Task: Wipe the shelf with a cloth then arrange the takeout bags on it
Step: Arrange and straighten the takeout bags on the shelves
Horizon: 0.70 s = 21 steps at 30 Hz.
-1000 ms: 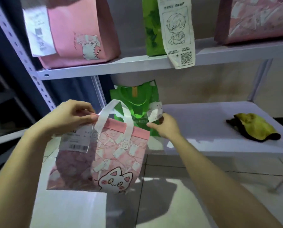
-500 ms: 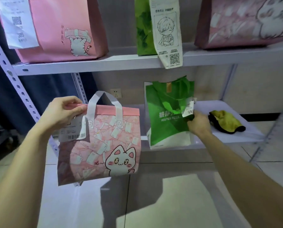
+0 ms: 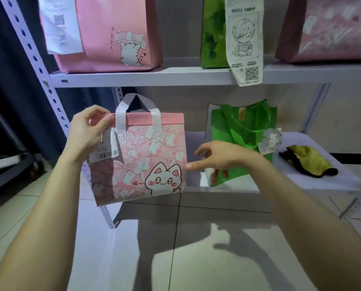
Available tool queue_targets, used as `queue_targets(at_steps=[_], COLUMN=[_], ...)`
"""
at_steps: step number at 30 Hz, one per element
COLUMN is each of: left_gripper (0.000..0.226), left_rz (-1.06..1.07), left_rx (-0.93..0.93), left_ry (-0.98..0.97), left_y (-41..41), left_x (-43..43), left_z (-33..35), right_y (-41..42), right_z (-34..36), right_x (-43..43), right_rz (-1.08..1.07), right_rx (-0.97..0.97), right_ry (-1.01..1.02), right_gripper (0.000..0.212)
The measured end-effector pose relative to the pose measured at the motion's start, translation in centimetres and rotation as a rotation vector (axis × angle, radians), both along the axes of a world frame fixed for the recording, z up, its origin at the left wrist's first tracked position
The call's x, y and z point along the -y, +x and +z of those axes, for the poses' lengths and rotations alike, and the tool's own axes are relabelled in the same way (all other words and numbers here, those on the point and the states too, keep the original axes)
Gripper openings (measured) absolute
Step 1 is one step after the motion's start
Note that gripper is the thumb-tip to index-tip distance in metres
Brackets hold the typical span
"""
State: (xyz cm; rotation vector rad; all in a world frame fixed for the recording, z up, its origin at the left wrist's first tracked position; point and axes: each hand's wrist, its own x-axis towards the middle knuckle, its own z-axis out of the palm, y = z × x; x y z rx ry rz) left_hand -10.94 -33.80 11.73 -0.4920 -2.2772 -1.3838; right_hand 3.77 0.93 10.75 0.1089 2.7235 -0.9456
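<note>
Two hands appeared before the lower shelf (image 3: 322, 181): our left hand (image 3: 87, 133) pinched the top left corner of the pink cat bag (image 3: 150, 164), which hung in the air in front of the shelf's left end. Our right hand (image 3: 223, 158) was released, fingers loosely spread, beside that bag's right edge and before the green bag (image 3: 244, 131) standing on the shelf; the yellow cloth (image 3: 309, 162) lay further right.

Lower shelf (image 3: 313, 182): green takeout bag (image 3: 244, 131) upright, yellow cloth (image 3: 309, 160) nearby. Upper shelf (image 3: 154, 79): pink tabby-print bag (image 3: 116, 34), leafy green bag (image 3: 213, 38), second pink bag (image 3: 330, 28).
</note>
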Motion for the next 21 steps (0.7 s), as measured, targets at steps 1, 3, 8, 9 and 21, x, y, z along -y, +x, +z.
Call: queue_targets(at_steps=[1, 3, 8, 9, 21], left_gripper=[0.014, 0.014, 0.033, 0.058, 0.071], left_rz=[0.011, 0.039, 0.071, 0.057, 0.148], left_rx=[-0.011, -0.028, -0.064, -0.030, 0.537], left_ry=[0.023, 0.046, 0.058, 0.044, -0.193], left_y=[0.0, -0.1, -0.9, -1.4, -5.3], left_x=[0.4, 0.8, -0.2, -0.2, 1.7], left_z=[-0.2, -0.9, -3.2, -3.8, -16.7], right_y=[-1.1, -3.1, -6.6, -7.1, -11.0], right_z=[-1.4, -4.4, -7.9, -8.0, -14.3], right_x=[1.9, 4.5, 6.2, 6.2, 8.1], right_rz=[0.009, -0.036, -0.250, -0.286, -0.249], right_rx=[-0.117, -0.310, -0.613, -0.657, -0.355], right_ry=[-0.017, -0.109, -0.125, -0.120, -0.079], right_gripper=[0.075, 0.045, 0.019, 0.021, 0.042])
